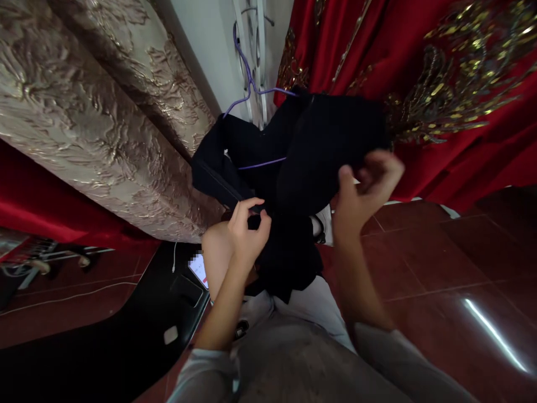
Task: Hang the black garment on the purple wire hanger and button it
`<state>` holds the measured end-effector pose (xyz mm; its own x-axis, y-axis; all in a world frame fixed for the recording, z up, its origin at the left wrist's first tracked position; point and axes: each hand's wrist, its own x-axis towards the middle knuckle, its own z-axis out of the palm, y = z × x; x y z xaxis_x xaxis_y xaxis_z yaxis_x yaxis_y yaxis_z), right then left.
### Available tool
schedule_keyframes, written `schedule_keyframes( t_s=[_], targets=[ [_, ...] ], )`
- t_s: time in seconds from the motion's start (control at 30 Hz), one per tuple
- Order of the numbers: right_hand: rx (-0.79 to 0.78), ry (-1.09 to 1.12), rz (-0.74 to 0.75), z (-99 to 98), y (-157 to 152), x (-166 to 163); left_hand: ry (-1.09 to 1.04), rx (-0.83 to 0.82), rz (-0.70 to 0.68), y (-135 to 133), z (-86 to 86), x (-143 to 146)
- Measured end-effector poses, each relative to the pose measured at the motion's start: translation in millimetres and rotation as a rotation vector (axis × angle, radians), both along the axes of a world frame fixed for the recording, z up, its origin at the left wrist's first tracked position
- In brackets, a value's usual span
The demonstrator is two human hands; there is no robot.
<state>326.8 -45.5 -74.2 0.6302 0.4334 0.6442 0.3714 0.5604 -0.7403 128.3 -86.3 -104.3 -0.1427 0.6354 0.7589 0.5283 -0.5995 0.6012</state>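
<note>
A black or very dark navy garment (pixel 323 151) hangs in front of me on a purple wire hanger (pixel 250 78). Its front is spread apart, and the lower part drapes over my lap. My left hand (pixel 248 229) is at the garment's left front edge, thumb and forefinger curled together in a pinch on the dark cloth; the exact contact is hard to see. To the right, my right hand (pixel 367 190) is beside the garment's right side, slightly blurred, with thumb and fingers apart and nothing visible between them.
A white metal rack (pixel 254 56) carries the hanger. Beige textured fabric (pixel 104 123) hangs at left, red cloth with gold sequins (pixel 453 95) at right. On a black surface (pixel 104 347) lie a lit phone (pixel 198 270) and a small white object (pixel 170 335). The floor (pixel 419 252) is red tile.
</note>
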Motion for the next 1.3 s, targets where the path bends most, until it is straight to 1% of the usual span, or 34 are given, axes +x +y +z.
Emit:
schedule_keyframes(
  t_s=[0.03, 0.07, 0.1, 0.17, 0.2, 0.27, 0.33, 0.43, 0.53, 0.63, 0.73, 0.8, 0.83, 0.93, 0.97, 1.0, 1.07, 1.13, 1.17, 1.23, 1.3],
  targets=[
    [-0.096, 0.056, 0.090, -11.9, -16, -17, -0.094, -0.025, -0.007, -6, -2.6, 8],
    [-0.251, 0.073, 0.272, -24.1, -32, -33, -0.184, -0.054, -0.027, -11, -5.0, 15],
    [-0.425, 0.061, 0.502, -35.4, -45, -46, -0.268, -0.083, -0.052, -16, -7.1, 22],
    [-0.593, 0.118, 0.772, -51.5, -62, -64, -0.402, -0.125, -0.087, -24, -9.8, 31],
    [-0.633, 0.137, 0.839, -55.4, -66, -68, -0.450, -0.139, -0.097, -27, -10.5, 34],
    [-0.659, 0.143, 0.857, -55.9, -67, -67, -0.519, -0.152, -0.102, -31, -11.3, 36],
    [-0.697, 0.117, 0.866, -51.1, -64, -61, -0.552, -0.158, -0.088, -33, -12.2, 36],
    [-0.738, 0.156, 0.940, -45.3, -64, -57, -0.563, -0.194, -0.035, -36, -14.9, 37],
    [-0.698, 0.193, 0.982, -45.3, -70, -62, -0.558, -0.242, -0.026, -39, -17.6, 40],
    [-0.644, 0.153, 0.941, -45.9, -74, -66, -0.560, -0.251, -0.062, -41, -19.0, 42],
    [-0.633, 0.153, 0.929, -45.3, -73, -66, -0.570, -0.243, -0.083, -39, -21.9, 37],
    [-0.642, 0.170, 0.953, -45.5, -71, -64, -0.592, -0.248, -0.140, -36, -25.8, 30],
    [-0.649, 0.178, 0.970, -46.2, -70, -63, -0.594, -0.273, -0.191, -33, -28.1, 25],
    [-0.695, 0.217, 1.039, -49.4, -68, -60, -0.488, -0.465, -0.407, -27, -34.2, 11],
    [-0.727, 0.233, 1.066, -49.7, -65, -59, -0.433, -0.524, -0.442, -26, -35.7, 8],
    [-0.763, 0.244, 1.090, -48.5, -62, -58, -0.386, -0.553, -0.442, -25, -37.1, 6],
    [-0.812, 0.238, 1.124, -39.0, -49, -57, -0.340, -0.520, -0.353, -20, -41.3, 8],
    [-0.765, 0.214, 1.103, -16.4, -28, -58, -0.301, -0.439, -0.235, -12, -49.5, 15],
    [-0.707, 0.200, 1.071, -0.3, -15, -59, -0.266, -0.408, -0.189, -7, -55.2, 19],
    [-0.538, 0.181, 0.979, 36.9, 12, -63, -0.177, -0.372, -0.122, 7, -67.3, 26],
    [-0.397, 0.178, 0.874, 71.3, 34, -68, -0.095, -0.361, -0.090, 19, -74.0, 28]
  ],
)
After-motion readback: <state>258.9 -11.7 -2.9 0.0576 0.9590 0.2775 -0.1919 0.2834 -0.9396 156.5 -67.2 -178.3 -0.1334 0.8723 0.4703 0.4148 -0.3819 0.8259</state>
